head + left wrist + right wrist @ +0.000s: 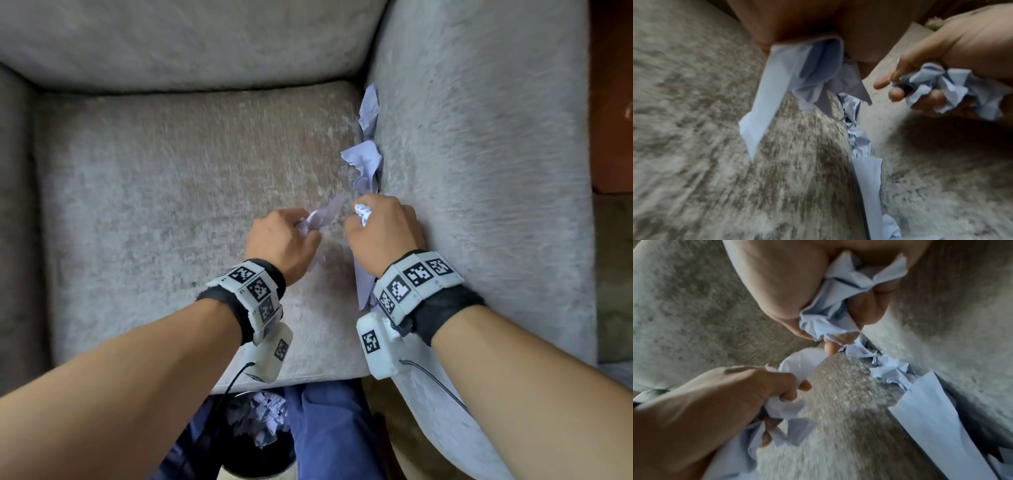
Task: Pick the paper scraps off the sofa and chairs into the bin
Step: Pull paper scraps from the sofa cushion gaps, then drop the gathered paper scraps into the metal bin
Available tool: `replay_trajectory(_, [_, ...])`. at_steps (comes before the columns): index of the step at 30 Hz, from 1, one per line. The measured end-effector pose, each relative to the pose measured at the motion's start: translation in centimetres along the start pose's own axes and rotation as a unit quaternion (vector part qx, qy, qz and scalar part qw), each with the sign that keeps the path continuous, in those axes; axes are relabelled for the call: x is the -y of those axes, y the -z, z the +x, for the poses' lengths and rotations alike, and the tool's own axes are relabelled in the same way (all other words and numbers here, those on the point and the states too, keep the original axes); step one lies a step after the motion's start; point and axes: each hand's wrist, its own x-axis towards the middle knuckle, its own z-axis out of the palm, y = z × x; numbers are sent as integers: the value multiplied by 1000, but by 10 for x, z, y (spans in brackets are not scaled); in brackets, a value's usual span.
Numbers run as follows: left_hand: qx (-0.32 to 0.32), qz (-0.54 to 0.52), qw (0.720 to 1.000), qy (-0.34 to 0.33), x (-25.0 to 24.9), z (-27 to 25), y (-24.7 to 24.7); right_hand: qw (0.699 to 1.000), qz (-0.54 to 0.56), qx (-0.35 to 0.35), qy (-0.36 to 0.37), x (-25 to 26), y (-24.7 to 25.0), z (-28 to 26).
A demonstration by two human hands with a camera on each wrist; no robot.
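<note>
My left hand [301,228] grips several pale blue paper scraps [323,216] just above the grey seat cushion [171,205]; a long strip [774,91] hangs from its fingers. Right beside it, my right hand [359,219] is clenched round a crumpled paper wad [838,293], close to the armrest. More crumpled scraps [368,161] are wedged in the gap between cushion and right armrest [479,154], with another scrap [370,106] farther back. A flat strip [931,418] lies in that gap beneath my right wrist. The black bin [260,459], holding scraps, stands below the seat's front edge.
The sofa's back cushion [171,41] runs along the top and the left armrest [13,222] down the left side. My blue trouser legs [329,428] stand beside the bin. A brown floor [613,102] shows beyond the right armrest.
</note>
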Motion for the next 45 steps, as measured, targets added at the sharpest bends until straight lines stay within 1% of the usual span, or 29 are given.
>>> replay_trajectory(2, [-19,-8,1000,9,7,-5,10,1000,-6,15,-1,8,-5,-7])
replay_trajectory(4, [-31,-20,999,16,17,-14,17,1000,-12,22,13,17,-12,-15])
replay_trajectory(7, [-28,-33,999,27,38,-32,24,999,-9,33,29,30,-28,-31])
replay_trajectory(11, [26,-48,998,39,75,-65,26,998,-24,60,26,44,-64,-65])
replay_trajectory(14, [45,-66,995,63,111,-95,32,996,-36,82,17,53,-93,-98])
replay_trajectory(16, [63,-60,994,73,130,-117,33,996,-31,82,8,58,-107,-122])
replay_trajectory(20, [116,-49,990,67,161,-160,27,995,-26,89,-45,52,-135,-171])
replay_trajectory(22, [142,-57,986,64,173,-176,22,990,-34,121,-70,46,-153,-192])
replay_trajectory(25, [153,-73,982,82,196,-199,6,980,-66,178,-61,33,-188,-213])
replay_trajectory(29, [168,-76,975,121,229,-226,-23,965,-100,242,-26,14,-236,-222])
replay_trajectory(31, [174,-74,969,158,244,-240,-41,950,-121,286,-24,0,-260,-223])
replay_trajectory(35, [222,-43,949,222,268,-264,-81,924,-158,346,-25,-29,-305,-224])
replay_trajectory(37, [240,-3,937,254,275,-266,-103,918,-166,358,-34,-42,-322,-224])
replay_trajectory(40, [268,18,913,307,288,-267,-133,912,-168,371,-44,-58,-345,-224])
replay_trajectory(42, [302,21,898,319,295,-270,-151,909,-167,377,-55,-70,-357,-226])
replay_trajectory(45, [317,20,889,329,300,-275,-168,907,-150,385,-79,-85,-369,-232])
